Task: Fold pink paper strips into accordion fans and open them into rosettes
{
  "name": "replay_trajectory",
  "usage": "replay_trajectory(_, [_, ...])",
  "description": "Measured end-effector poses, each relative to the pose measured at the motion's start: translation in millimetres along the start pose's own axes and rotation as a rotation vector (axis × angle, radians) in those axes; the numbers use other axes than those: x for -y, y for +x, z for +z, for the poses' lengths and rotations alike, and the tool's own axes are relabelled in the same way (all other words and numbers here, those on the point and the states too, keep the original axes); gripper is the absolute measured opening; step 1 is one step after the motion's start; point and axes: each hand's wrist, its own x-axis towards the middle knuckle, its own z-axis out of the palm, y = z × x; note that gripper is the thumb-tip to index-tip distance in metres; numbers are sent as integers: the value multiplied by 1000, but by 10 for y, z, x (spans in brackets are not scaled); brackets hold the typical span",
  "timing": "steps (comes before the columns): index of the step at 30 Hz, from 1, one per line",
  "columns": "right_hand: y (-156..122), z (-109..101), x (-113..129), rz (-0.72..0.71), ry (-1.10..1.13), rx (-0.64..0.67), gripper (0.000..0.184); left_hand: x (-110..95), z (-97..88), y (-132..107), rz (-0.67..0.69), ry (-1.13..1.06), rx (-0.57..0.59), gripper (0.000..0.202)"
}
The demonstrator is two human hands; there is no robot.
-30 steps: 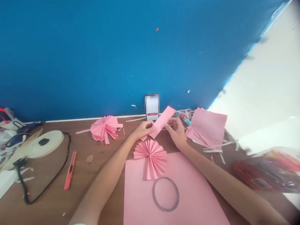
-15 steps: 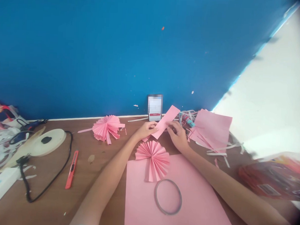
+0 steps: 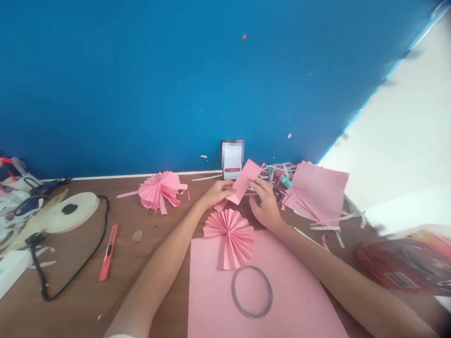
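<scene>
My left hand (image 3: 217, 194) is closed on the lower left edge of a pink paper strip (image 3: 246, 181), its thumb over the paper. My right hand (image 3: 265, 203) is at the strip's right edge; its fingers reach onto the edge and the thumb stands apart below them. Another bit of pink paper (image 3: 221, 204) shows under my left hand. Just in front of my hands, a pleated pink paper fan (image 3: 230, 239) lies spread on the far end of a large pink sheet (image 3: 219, 303). A thin grey ring (image 3: 252, 315) rests on the same sheet.
A pleated pink rosette (image 3: 160, 191) and a red box cutter (image 3: 108, 252) lie to the left, near a tape roll (image 3: 73, 222) and black cable (image 3: 94, 260). A phone (image 3: 232, 159) leans on the wall. Pink sheets (image 3: 321, 190) and a red plastic pack (image 3: 404, 261) are at right.
The strip is turned more upright and its visible part looks shorter. My right hand's fingers have stretched out from a curled pinch, the thumb now apart. My left hand keeps its hold.
</scene>
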Motion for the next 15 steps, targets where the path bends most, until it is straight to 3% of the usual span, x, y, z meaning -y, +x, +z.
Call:
replay_trajectory(4, [1,8,44,-50,-35,122,57,3,3,17,32,-67,-30,41])
replay_trajectory(15, [-23,112,-28,-65,-145,233,56,-36,2,-4,8,-15,-147,43])
